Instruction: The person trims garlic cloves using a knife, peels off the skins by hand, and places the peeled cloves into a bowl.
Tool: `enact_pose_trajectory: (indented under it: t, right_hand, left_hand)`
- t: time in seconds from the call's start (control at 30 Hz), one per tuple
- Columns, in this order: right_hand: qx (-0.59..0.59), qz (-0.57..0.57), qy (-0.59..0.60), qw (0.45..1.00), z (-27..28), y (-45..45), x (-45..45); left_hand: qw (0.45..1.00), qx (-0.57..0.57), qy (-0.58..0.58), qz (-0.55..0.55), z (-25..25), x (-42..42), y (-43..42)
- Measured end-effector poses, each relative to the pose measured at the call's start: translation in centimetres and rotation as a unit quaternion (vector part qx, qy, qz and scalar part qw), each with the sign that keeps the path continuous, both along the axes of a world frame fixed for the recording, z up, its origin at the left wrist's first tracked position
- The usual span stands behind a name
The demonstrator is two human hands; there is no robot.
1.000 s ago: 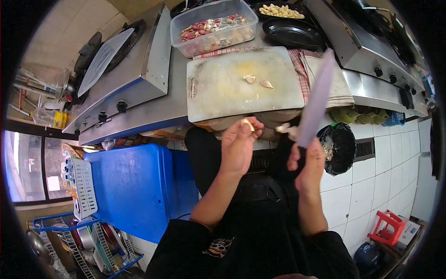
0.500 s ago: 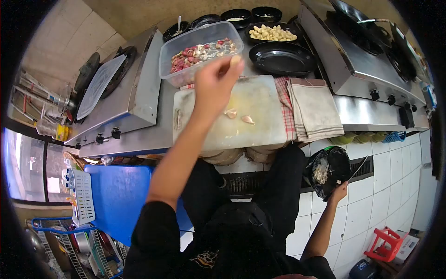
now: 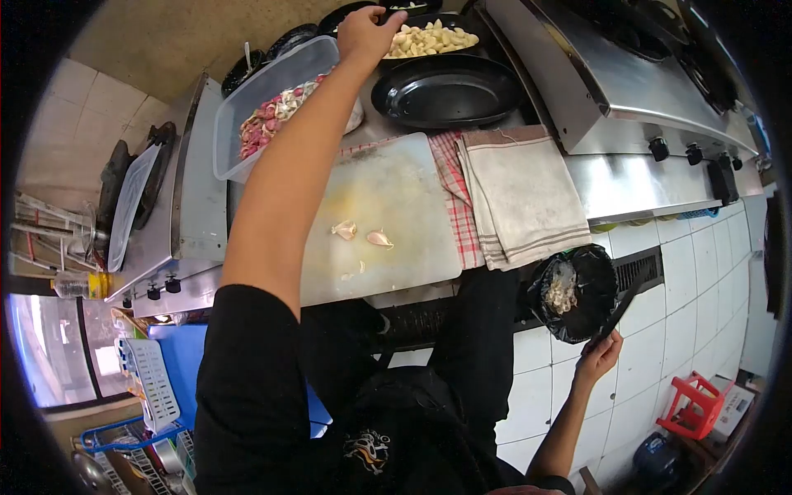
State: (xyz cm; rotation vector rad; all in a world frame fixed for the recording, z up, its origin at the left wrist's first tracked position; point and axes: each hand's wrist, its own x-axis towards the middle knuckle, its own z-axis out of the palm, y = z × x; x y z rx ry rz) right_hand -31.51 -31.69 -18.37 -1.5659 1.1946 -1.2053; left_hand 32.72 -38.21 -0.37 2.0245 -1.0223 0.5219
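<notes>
My left hand (image 3: 369, 35) reaches over the near left edge of a black dish of peeled garlic cloves (image 3: 433, 40). Its thumb and fingertips are apart, and I see nothing between them. At the lower right, my right hand (image 3: 602, 356) is closed round the handle of a knife (image 3: 629, 304), whose blade points up and away beside a black-lined bin (image 3: 598, 285) with peelings inside. Two unpeeled garlic cloves, one (image 3: 344, 230) left of the other (image 3: 379, 239), lie on the white cutting board (image 3: 396, 186). My left forearm covers part of the board and the clear tub (image 3: 231, 136).
The tub holds shallots and garlic. An empty black oval dish (image 3: 445, 91) stands near folded cloths (image 3: 524, 194). Steel stoves (image 3: 610, 91) flank the counter. On the floor are a red stool (image 3: 691, 404) and a blue box (image 3: 177, 351).
My left hand has moved from over the board and tub to the garlic dish, and its fingers have opened. My right hand has swung the knife down to the bin. The view has shifted.
</notes>
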Motion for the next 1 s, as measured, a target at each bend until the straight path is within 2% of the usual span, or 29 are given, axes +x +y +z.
enact_pose_trajectory:
  t: [0.03, 0.1, 0.17, 0.2, 0.23, 0.27, 0.3, 0.37, 0.43, 0.47, 0.53, 0.57, 0.67, 0.73, 0.8, 0.87, 0.93, 0.97, 1.0]
  right_hand:
    - [-0.007, 0.063, 0.005, 0.998, 1.4, 0.0, 0.3]
    - [-0.063, 0.118, 0.041, 0.990, 4.7, -0.6, 3.4]
    - [-0.190, 0.192, 0.089, 0.959, 9.3, -1.1, 8.6]
    - [-0.161, 0.223, 0.121, 0.954, 11.0, -1.1, 10.5]
    - [-0.141, 0.257, 0.137, 0.946, 12.5, -1.0, 12.5]
    - [-0.216, 0.284, 0.177, 0.917, 14.5, -0.9, 14.9]
    - [-0.256, 0.307, 0.158, 0.903, 16.7, -0.2, 18.0]
    - [-0.255, 0.364, 0.176, 0.878, 18.2, 0.4, 22.3]
    - [-0.265, 0.379, 0.254, 0.849, 17.6, 0.4, 26.1]
    - [-0.272, 0.378, 0.255, 0.848, 17.2, 0.6, 27.5]
    - [-0.322, 0.381, 0.298, 0.814, 16.2, 1.0, 29.8]
    - [-0.327, 0.380, 0.298, 0.812, 15.5, 1.2, 30.5]
    - [-0.364, 0.342, 0.308, 0.810, 15.2, 1.9, 31.1]
    - [-0.503, 0.258, 0.364, 0.740, 17.5, 3.8, 30.9]
    - [-0.519, 0.308, 0.311, 0.735, 21.9, 6.4, 30.6]
    - [-0.526, 0.441, 0.176, 0.706, 29.0, 11.3, 29.5]
    - [-0.581, 0.510, 0.055, 0.632, 34.4, 16.7, 27.8]
    - [-0.575, 0.554, 0.034, 0.602, 36.2, 19.6, 27.0]
    - [-0.622, 0.534, 0.030, 0.573, 37.6, 22.3, 26.1]
  left_hand:
    - [0.997, -0.048, 0.038, -0.043, 0.9, -1.0, 1.3]
    - [0.986, -0.128, 0.068, -0.080, 2.6, -4.1, 5.3]
    - [0.975, -0.171, 0.086, -0.110, 3.0, -6.4, 10.3]
    - [0.972, -0.175, 0.106, -0.120, 3.0, -7.4, 13.4]
    - [0.968, -0.194, 0.117, -0.112, 3.1, -8.8, 16.6]
    - [0.963, -0.213, 0.127, -0.106, 3.0, -10.3, 19.8]
    - [0.959, -0.216, 0.170, -0.075, 2.6, -11.6, 23.0]
    - [0.948, -0.207, 0.241, -0.017, 0.2, -14.0, 28.7]
    - [0.932, -0.211, 0.296, 0.009, -2.8, -15.7, 32.4]
    - [0.919, -0.227, 0.323, 0.010, -4.0, -16.4, 33.3]
    - [0.911, -0.267, 0.315, -0.006, -6.2, -17.3, 33.6]
    - [0.925, -0.234, 0.301, 0.005, -7.5, -17.1, 34.0]
    - [0.923, -0.260, 0.283, 0.007, -7.5, -17.5, 33.7]
    - [0.928, -0.246, 0.279, 0.017, -6.6, -18.2, 33.9]
    - [0.934, -0.230, 0.273, 0.028, -6.3, -18.3, 34.1]
    - [0.932, -0.224, 0.283, 0.040, -6.5, -18.1, 34.1]
    - [0.926, -0.225, 0.300, 0.038, -7.7, -17.7, 33.8]
    - [0.922, -0.231, 0.310, 0.038, -8.2, -17.4, 33.7]
    - [0.932, -0.202, 0.297, 0.055, -7.4, -17.8, 34.0]
